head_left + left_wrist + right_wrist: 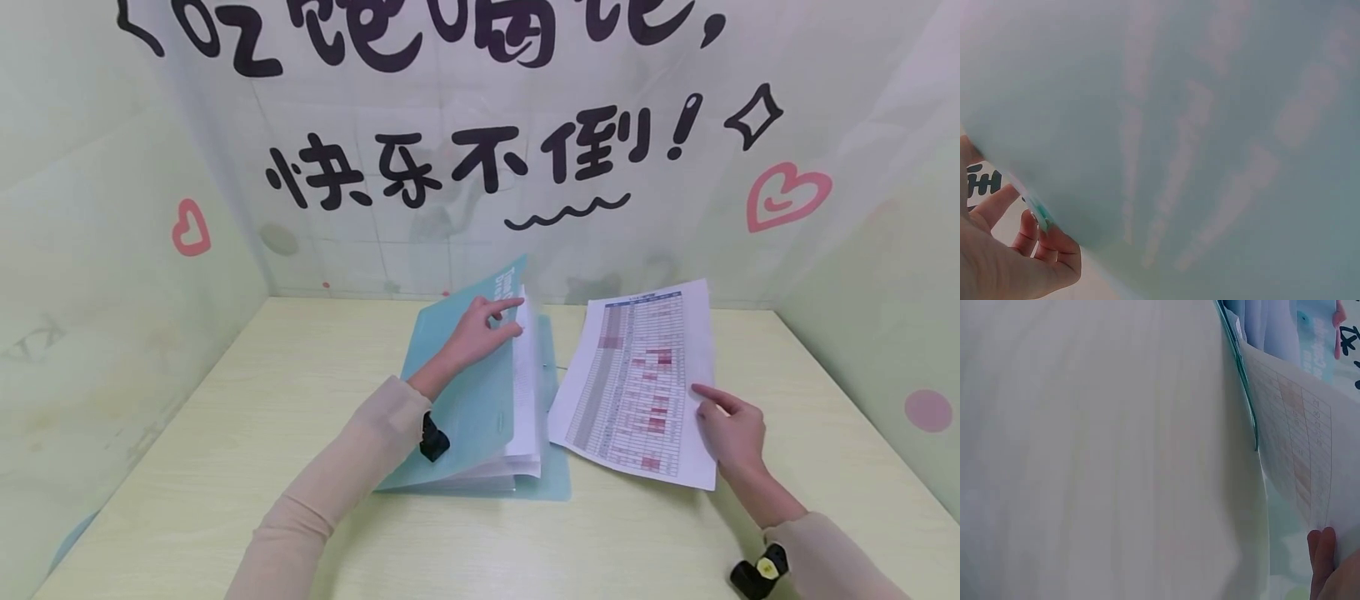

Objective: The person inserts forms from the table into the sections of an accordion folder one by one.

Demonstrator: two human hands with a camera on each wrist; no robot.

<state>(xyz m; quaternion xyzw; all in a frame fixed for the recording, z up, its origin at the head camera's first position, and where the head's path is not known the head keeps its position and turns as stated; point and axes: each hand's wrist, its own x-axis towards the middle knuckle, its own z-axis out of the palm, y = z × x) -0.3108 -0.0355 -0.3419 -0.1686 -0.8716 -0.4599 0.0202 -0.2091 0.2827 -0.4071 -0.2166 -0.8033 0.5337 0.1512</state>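
A light teal folder stands partly opened on the table, its front cover tilted up. White sheets show inside along its right side. My left hand grips the cover's right edge near the top, and in the left wrist view its fingers curl at that edge. To the folder's right, my right hand pinches a printed sheet by its right edge. This sheet carries a table with red-marked cells and is held raised and tilted. Part of the right hand is outside the right wrist view.
The pale wooden table reaches back to a white wall hanging with large black lettering. Side panels stand at left and right. A blue edge shows at the table's left side. Black cameras sit on both wrists.
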